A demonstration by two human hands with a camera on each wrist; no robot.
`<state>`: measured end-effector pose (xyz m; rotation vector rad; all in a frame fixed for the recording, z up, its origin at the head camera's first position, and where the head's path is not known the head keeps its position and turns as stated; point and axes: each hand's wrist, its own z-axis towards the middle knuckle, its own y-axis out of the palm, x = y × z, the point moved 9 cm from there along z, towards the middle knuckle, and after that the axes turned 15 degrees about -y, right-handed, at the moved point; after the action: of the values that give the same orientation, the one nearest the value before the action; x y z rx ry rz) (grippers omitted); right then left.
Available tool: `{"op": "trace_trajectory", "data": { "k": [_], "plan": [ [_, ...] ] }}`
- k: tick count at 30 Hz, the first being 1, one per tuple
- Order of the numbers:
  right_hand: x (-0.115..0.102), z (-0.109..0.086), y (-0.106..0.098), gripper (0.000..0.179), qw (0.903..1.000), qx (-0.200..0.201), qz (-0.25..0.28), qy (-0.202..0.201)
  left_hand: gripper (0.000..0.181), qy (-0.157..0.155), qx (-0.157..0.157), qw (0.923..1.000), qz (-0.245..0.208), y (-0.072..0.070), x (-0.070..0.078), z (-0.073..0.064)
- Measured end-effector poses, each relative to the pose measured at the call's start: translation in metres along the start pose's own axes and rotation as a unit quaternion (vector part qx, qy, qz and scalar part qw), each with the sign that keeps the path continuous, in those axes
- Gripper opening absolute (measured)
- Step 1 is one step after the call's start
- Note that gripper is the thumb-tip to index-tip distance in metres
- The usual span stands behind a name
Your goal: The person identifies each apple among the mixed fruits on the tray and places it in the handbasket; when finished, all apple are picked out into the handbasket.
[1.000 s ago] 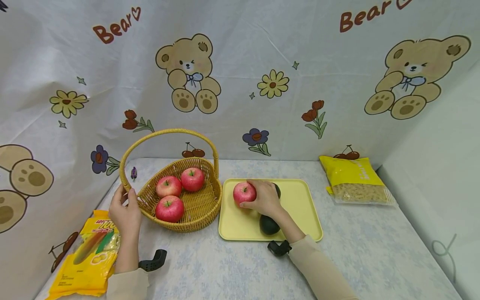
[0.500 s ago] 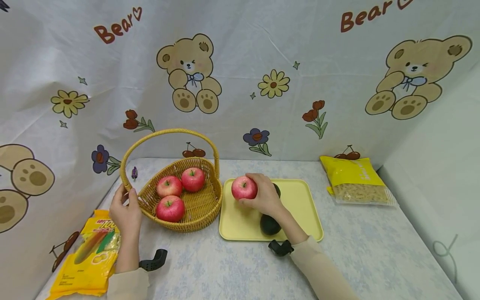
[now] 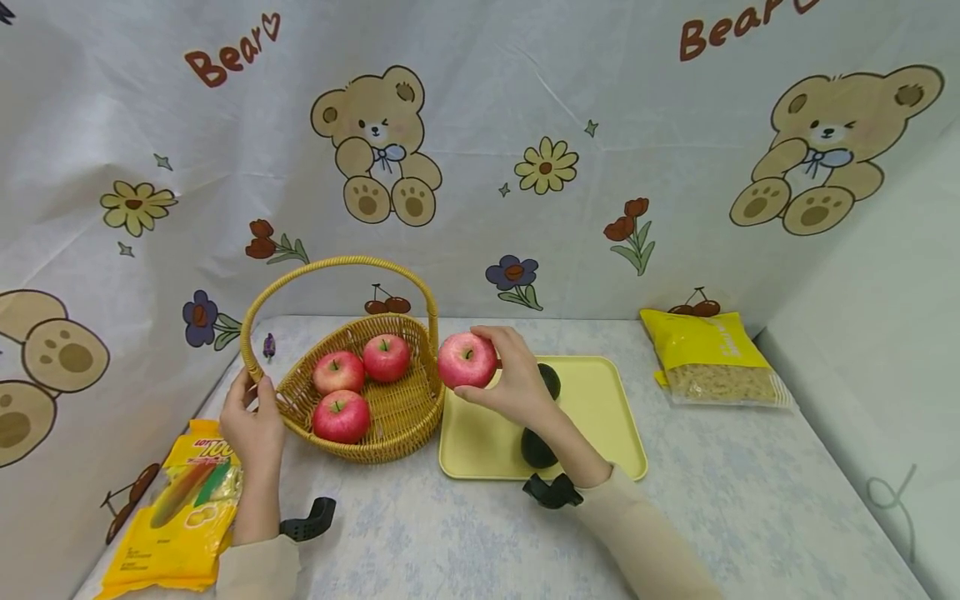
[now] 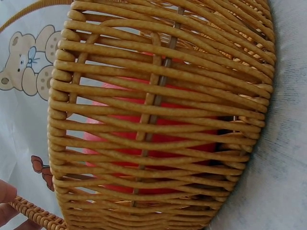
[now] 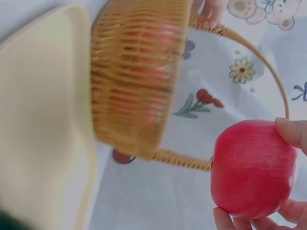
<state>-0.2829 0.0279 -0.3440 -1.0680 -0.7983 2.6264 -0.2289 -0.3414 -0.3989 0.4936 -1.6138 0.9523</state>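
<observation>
A red apple (image 3: pixel 467 361) is gripped between the thumb and fingers of my right hand (image 3: pixel 517 379), raised above the left part of a pale yellow tray (image 3: pixel 480 454). My left hand (image 3: pixel 253 417) holds the lower left end of the handle of a wicker basket (image 3: pixel 397 421). Inside the basket lie three more apples, one of them a front apple (image 3: pixel 341 417). On the tray are a dark green avocado (image 3: pixel 538 448) and another dark avocado (image 3: pixel 551 382), partly hidden by my right hand. The right wrist view shows the apple (image 5: pixel 254 167) close up.
A yellow food bag (image 3: pixel 712 358) with a clear lower part lies at the back right of the table. At the left edge, beside my left forearm, is another yellow packet (image 3: pixel 176 525). A bear-print cloth (image 3: pixel 480 233) hangs behind the table.
My right hand has lifted the apple off the tray and carried it up and left towards the basket's right rim. The left hand and basket stay in place.
</observation>
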Motion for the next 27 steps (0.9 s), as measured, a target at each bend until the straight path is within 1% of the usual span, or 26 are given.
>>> {"op": "trace_trajectory", "data": {
  "k": [5,11,14,20,27],
  "plan": [
    [-0.013,0.009,0.011,0.077,0.9998,0.002,0.016,-0.013,0.044,0.000,0.000,1.0000,0.004,0.000,0.000,0.000],
    [-0.018,0.018,0.033,0.074,0.9993,-0.011,0.021,-0.029,0.044,0.004,0.005,1.0000,0.004,-0.003,0.000,0.000],
    [-0.018,0.021,0.045,0.073,0.9992,-0.023,0.014,-0.031,0.043,0.009,0.008,0.9999,0.005,-0.004,0.001,0.000],
    [-0.013,0.025,0.069,0.072,0.9980,-0.056,-0.019,-0.022,0.042,0.017,0.012,0.9998,0.002,-0.005,0.002,-0.001],
    [-0.007,0.029,0.093,0.071,0.9961,-0.076,-0.042,-0.013,0.041,0.026,0.015,0.9996,-0.001,-0.004,0.003,-0.001]
  ]
}}
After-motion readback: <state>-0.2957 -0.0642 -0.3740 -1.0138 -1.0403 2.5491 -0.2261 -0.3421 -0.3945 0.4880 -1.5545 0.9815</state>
